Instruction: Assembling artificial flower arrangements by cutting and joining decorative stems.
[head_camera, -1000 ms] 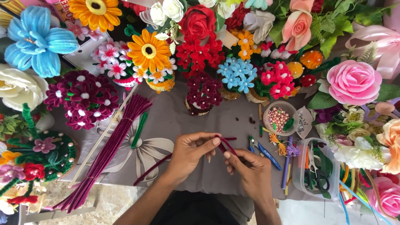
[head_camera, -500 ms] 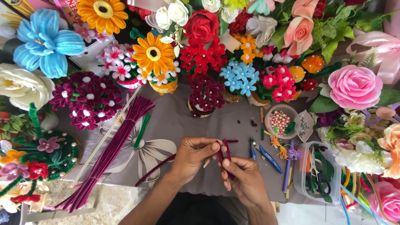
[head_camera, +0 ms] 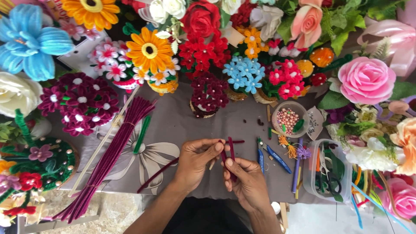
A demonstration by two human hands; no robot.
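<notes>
My left hand (head_camera: pixel 197 161) and my right hand (head_camera: pixel 245 181) meet over the grey cloth (head_camera: pixel 173 125), both pinching a dark maroon pipe cleaner (head_camera: pixel 231 149). Its upper part is bent into a narrow upright loop between my fingertips. The long tail (head_camera: pixel 157 175) trails down-left under my left wrist. A thin wooden stick pokes out between the hands. A bundle of maroon pipe cleaners (head_camera: pixel 113 156) lies diagonally to the left, with a green pipe cleaner (head_camera: pixel 141 134) beside it.
Handmade pipe-cleaner flowers ring the cloth: maroon bouquet (head_camera: pixel 78 103), small maroon pot (head_camera: pixel 209 94), blue cluster (head_camera: pixel 245 74), pink rose (head_camera: pixel 366 80). A bowl of beads (head_camera: pixel 288 119), blue-handled pliers (head_camera: pixel 277 158) and a clear box with scissors (head_camera: pixel 329 182) sit at right.
The hands have drawn closer together and the pipe cleaner between them has been bent from lying sideways into an upright loop. My right hand moved slightly left.
</notes>
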